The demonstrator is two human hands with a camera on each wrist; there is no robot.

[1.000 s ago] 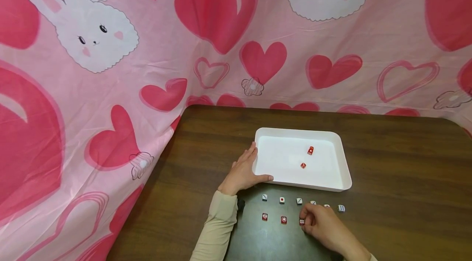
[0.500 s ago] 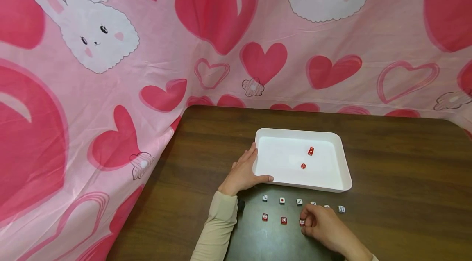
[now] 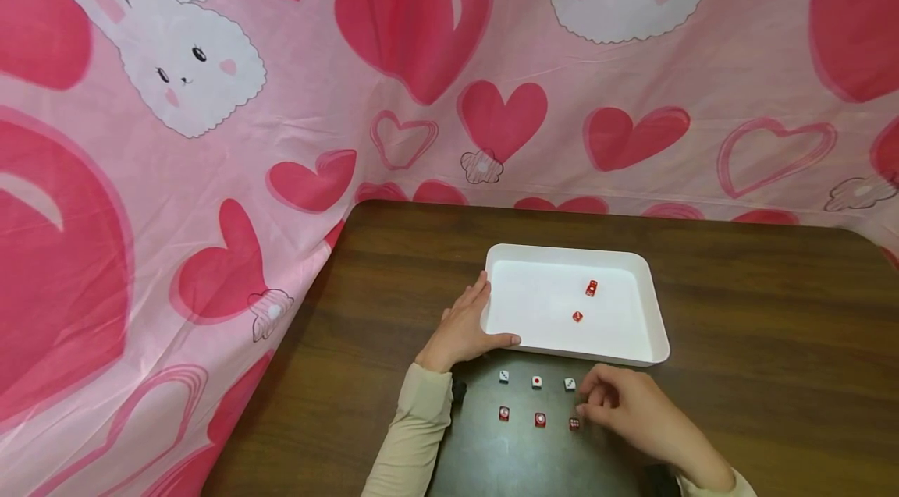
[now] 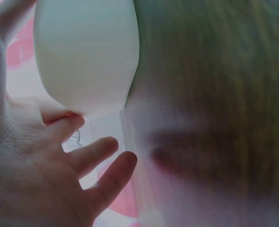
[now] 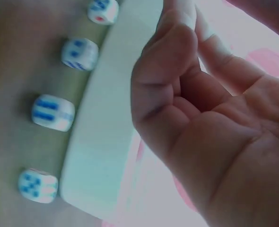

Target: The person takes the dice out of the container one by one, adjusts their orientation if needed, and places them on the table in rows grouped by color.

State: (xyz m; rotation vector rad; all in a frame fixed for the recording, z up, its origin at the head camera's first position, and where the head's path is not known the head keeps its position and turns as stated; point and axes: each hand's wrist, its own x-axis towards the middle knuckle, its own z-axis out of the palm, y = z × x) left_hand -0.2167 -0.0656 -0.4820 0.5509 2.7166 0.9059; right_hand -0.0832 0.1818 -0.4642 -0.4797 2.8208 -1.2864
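Observation:
My left hand (image 3: 460,331) rests against the left corner of a white tray (image 3: 534,302), fingers along its side and thumb on the front rim. In the left wrist view its fingers are spread beside the tray wall (image 4: 87,56). My right hand (image 3: 632,407) hovers over the table with bent fingers and nothing visible in them. Just left of its fingertips lies a red die (image 3: 574,424), in line with another red die (image 3: 540,420) and a third red die (image 3: 504,413). Behind them runs a row of white dice (image 3: 537,382), partly hidden by the right hand.
Inside the tray sit red dice (image 3: 592,288) close together and a separate red die (image 3: 577,317). The right wrist view shows several white dice (image 5: 53,112) beside the tray's front wall. A pink heart-print cloth (image 3: 414,130) hangs behind the brown table (image 3: 758,310).
My right hand has let go of the third red die in the front row and moved slightly up and right. The left hand stays at the tray.

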